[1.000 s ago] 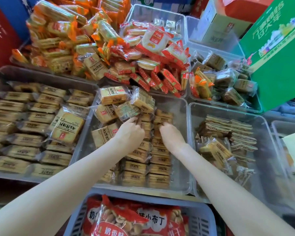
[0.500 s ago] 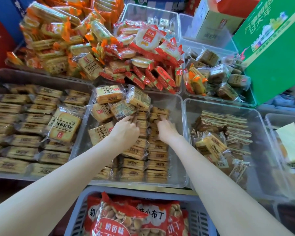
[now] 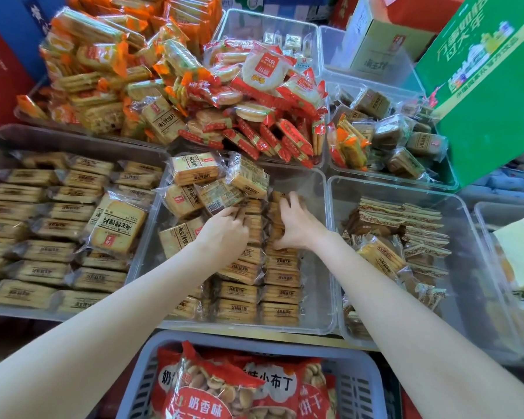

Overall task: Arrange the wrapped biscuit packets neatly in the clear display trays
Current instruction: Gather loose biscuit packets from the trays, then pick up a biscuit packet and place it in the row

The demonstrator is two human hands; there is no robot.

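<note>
Inside the middle clear plastic tray [image 3: 315, 189], the left hand [image 3: 224, 234] and right hand [image 3: 297, 225], fingers curled, both grip upright tan wrapped biscuit packets [image 3: 254, 225].

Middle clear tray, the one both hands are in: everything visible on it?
The middle tray is a clear, rectangular plastic tub with rounded corners. Wrapped tan biscuit packets stand on edge in neat rows down its centre; loose packets lie piled at its far left corner. Its right strip is bare. The left hand and right hand both rest on the rows, fingers curled among packets. Similar trays adjoin on both sides.
</note>
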